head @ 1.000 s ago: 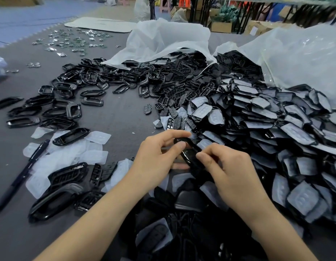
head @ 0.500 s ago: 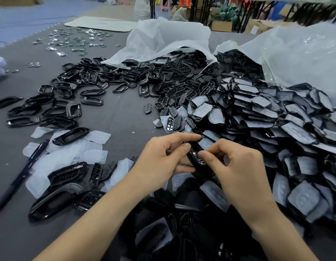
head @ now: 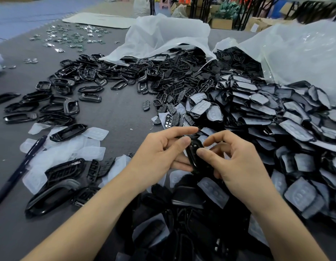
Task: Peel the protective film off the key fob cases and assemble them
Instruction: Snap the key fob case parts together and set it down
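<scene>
A glossy black key fob case [head: 194, 155] stands on edge between my two hands at the centre of the head view. My left hand [head: 159, 155] grips it, thumb on its upper edge and fingers underneath. My right hand [head: 236, 162] holds its other side, thumb tip pressing the case and the fingers curled above it. A big pile of film-covered case halves [head: 272, 117] lies to the right. Peeled film pieces [head: 69, 153] lie on the left.
Black frames [head: 69, 106] and button inserts [head: 169, 108] are scattered over the grey table. A pen [head: 22, 166] lies at the left edge. Two white plastic bags [head: 163, 36] stand behind. Assembled black cases [head: 58, 189] sit near my left forearm. Small metal parts [head: 69, 36] lie far left.
Both hands have stayed on the case and turned it more on edge. My right fingers have lifted and curled above it while the thumb presses its side.
</scene>
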Demonstrator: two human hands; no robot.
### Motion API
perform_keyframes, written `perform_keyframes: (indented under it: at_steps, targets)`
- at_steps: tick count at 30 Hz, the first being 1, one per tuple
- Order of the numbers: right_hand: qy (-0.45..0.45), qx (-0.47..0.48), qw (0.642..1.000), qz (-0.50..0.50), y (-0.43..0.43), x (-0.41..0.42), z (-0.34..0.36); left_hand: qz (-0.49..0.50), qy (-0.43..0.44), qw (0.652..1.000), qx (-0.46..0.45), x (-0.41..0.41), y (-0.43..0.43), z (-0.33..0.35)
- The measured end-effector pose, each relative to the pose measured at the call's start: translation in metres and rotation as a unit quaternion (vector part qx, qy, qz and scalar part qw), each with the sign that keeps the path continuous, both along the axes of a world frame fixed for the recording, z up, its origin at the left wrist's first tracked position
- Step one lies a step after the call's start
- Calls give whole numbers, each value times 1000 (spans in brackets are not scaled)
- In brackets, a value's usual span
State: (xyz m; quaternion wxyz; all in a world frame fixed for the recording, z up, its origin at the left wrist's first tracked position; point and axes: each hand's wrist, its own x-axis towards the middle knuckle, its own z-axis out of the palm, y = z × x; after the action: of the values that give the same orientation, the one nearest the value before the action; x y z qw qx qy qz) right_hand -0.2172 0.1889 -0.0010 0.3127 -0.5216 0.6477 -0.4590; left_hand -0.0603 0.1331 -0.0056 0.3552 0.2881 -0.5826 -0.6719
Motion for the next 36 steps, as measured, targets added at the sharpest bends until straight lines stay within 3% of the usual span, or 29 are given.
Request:
perform_keyframes:
  at_steps: [6,9,14,19,24,36]
  targets:
    - [91,-88,992,-25,3,9,-1,-9,-8,1000,6,-8,5,-8]
    - [83,-87,992,-28,3,11,-2,-2,-17,1000,-10,-7,4,-9]
    - [-26,-50,998,-15,0,6,0,-1,-27,999,-34,-5,3,-8]
    - [-58,-37,997,-19,0,6,-1,-27,-42,998,-41,-5,4,-8]
    - [-207,-25,978,-23,0,9,-1,-8,-27,999,-38,-6,4,-7]
    - [-293,-23,954,-66,-4,8,-3,5,-31,1000,-5,-4,1,-7]
